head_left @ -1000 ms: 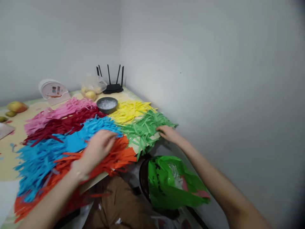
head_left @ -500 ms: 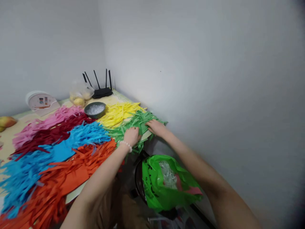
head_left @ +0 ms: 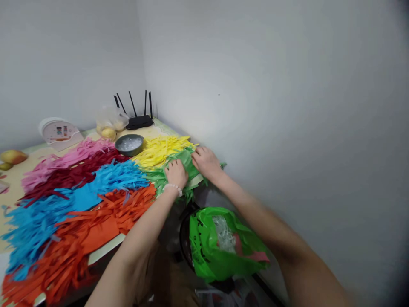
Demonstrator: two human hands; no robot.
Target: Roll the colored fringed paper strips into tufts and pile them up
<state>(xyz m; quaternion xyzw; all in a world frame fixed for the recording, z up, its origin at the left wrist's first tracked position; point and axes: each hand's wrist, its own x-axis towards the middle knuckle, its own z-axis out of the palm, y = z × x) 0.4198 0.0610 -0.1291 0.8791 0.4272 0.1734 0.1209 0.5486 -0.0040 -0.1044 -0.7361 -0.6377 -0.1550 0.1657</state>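
Observation:
At the table's right corner lies a green paper fringe (head_left: 188,162), its cut strips spreading outward. My left hand (head_left: 177,172), a beaded bracelet at its wrist, presses on the near left part of the fringe with fingers curled over it. On the right side my right hand (head_left: 205,161) has its fingers bent around the green paper. Exactly what the fingertips pinch is hidden. Just behind is a yellow fringe (head_left: 159,149). To the left lie an orange-red fringe (head_left: 102,230), a blue fringe (head_left: 86,198), a dark red fringe (head_left: 78,175) and a pink fringe (head_left: 68,160).
A grey bowl (head_left: 129,145) with whitish contents stands behind the fringes. Farther back are a black router (head_left: 139,122), a bag of yellow fruit (head_left: 108,133) and a white holder (head_left: 60,132). Below the table's edge sits a bin with a green bag (head_left: 207,251). The wall (head_left: 271,106) rises close on the right.
Both hands have moved slightly farther up over the green fringe, and its middle now looks smoother and pulled together. The camera view has shifted a little.

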